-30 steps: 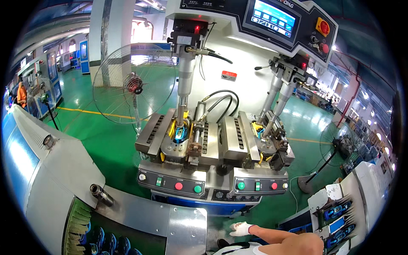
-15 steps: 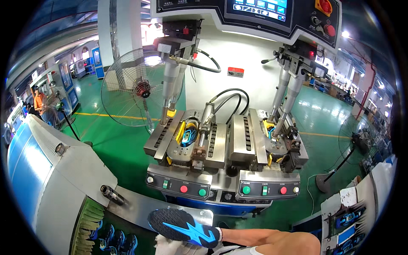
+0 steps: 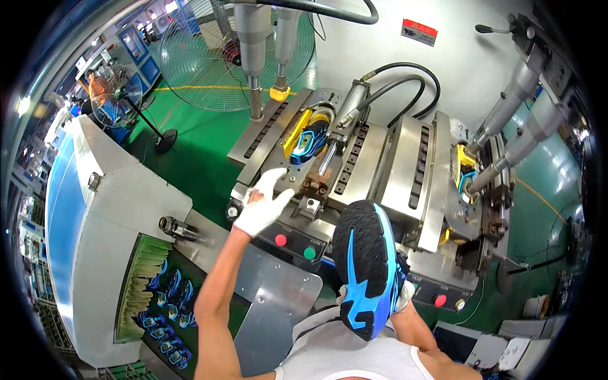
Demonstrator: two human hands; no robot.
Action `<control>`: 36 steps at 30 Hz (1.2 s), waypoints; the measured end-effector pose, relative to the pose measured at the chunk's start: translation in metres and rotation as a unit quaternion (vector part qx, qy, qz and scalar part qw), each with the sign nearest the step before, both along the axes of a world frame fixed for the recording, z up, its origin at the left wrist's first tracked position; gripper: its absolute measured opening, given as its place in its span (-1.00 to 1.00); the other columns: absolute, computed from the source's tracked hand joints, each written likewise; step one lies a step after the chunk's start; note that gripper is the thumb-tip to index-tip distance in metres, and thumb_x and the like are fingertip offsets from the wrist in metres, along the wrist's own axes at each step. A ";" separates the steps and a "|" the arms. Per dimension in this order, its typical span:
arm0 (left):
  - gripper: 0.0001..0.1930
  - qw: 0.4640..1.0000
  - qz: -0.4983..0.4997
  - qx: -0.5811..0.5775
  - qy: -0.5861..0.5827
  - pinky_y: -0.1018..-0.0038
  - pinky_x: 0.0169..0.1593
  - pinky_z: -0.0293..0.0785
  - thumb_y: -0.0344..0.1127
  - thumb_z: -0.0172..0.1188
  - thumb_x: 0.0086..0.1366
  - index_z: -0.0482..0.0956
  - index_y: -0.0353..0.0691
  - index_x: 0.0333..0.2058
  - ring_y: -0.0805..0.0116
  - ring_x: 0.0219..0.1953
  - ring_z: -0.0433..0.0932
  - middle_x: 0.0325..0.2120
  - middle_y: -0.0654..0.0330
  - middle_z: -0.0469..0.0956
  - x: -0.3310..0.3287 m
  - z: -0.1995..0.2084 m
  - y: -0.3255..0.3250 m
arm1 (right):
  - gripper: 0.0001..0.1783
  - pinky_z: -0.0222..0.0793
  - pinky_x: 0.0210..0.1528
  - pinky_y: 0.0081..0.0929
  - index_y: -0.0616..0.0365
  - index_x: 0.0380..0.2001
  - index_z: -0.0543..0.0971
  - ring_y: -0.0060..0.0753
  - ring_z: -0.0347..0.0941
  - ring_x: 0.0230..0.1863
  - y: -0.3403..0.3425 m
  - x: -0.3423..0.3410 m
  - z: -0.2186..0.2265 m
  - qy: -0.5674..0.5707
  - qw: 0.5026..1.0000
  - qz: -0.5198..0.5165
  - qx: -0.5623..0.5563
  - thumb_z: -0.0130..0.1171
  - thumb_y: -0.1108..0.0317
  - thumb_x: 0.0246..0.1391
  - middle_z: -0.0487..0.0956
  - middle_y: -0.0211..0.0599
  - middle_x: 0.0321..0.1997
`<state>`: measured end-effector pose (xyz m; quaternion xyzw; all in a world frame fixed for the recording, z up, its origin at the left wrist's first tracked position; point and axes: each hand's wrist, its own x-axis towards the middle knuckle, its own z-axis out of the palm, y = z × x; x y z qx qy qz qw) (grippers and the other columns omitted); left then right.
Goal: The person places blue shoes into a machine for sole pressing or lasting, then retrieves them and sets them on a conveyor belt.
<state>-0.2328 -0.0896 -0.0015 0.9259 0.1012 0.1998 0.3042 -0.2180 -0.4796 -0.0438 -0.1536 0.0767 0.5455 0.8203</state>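
In my right hand (image 3: 405, 296), gloved in white, is a sports shoe (image 3: 364, 266), its black sole with a bright blue pattern facing up. That hand is mostly hidden behind the shoe. My left hand (image 3: 263, 206), in a white glove, reaches out with fingers spread and nothing in it. It hovers by the front of the left press station (image 3: 272, 142). A blue and black shoe (image 3: 308, 142) sits in that station beside a yellow pad. Another blue shoe (image 3: 467, 179) is partly visible in the right station (image 3: 421, 168).
Control panels with buttons (image 3: 294, 244) run along the machine's front. A metal shelf (image 3: 275, 285) lies below my left forearm. At the left, several shoes (image 3: 168, 339) rest on a dark conveyor beneath a bristled opening (image 3: 136, 288). A large fan (image 3: 234, 54) stands behind.
My left hand has left the shoe and reached forward to the left station. The shoe, now in my right hand, has turned more upright. My view has tilted down toward the machine.
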 end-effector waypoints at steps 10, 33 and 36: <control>-0.15 0.968 0.160 0.137 0.140 0.04 0.22 0.41 0.04 0.35 0.21 0.23 -0.19 0.37 -0.15 0.23 0.46 0.23 -0.20 0.39 0.254 -0.107 0.059 | -0.44 0.46 0.23 0.00 0.14 0.20 0.35 -0.02 0.51 0.08 -0.046 0.040 0.006 0.016 0.982 -0.108 -0.155 0.17 0.20 0.19 0.47 -0.04 0.12; -0.43 0.918 0.378 -0.094 0.082 0.25 0.09 0.49 -0.28 0.52 -0.08 0.51 -0.21 -0.06 0.04 -0.03 0.58 -0.10 0.05 0.55 -0.249 -0.055 -0.033 | -0.86 0.67 -0.21 0.02 0.20 -0.13 0.55 -0.12 0.66 -0.22 0.380 0.213 0.027 -0.193 0.972 -0.011 -0.132 0.13 0.47 0.26 0.66 -0.14 -0.18; -0.42 0.867 0.436 -0.168 0.176 0.14 0.10 0.44 -0.26 0.51 -0.08 0.50 -0.16 -0.04 0.02 0.02 0.54 -0.06 0.08 0.51 -0.289 -0.116 -0.066 | -0.78 0.59 -0.31 -0.11 0.12 -0.11 0.59 -0.11 0.66 -0.25 0.430 0.318 -0.109 -0.480 0.735 -0.065 -0.474 0.18 0.35 0.20 0.70 -0.13 -0.17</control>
